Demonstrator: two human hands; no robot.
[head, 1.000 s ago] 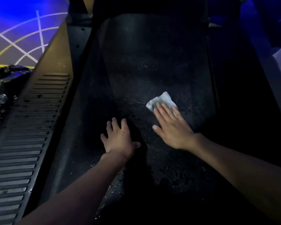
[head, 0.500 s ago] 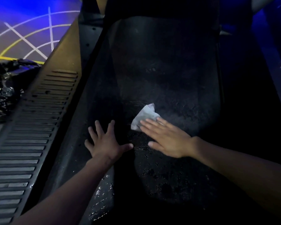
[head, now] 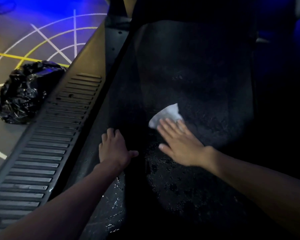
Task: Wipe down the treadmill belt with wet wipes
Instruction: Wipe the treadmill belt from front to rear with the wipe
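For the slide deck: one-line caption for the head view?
Right hand presses a white wet wipe flat on the dark treadmill belt; left hand rests beside it.

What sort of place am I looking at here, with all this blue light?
Most likely a gym or fitness studio. A dark treadmill belt fills the view, with its ribbed side rail alongside, and the floor beyond carries painted white and yellow lines under blue lighting.

A crumpled black plastic bag [head: 22, 94] lies on the floor [head: 5, 141] at the left, just beside a ribbed grey side panel [head: 47, 144] running from near left to far centre. White curved lines [head: 42, 34] and a yellow stripe [head: 10, 56] mark the floor, which is blue-lit farther off.
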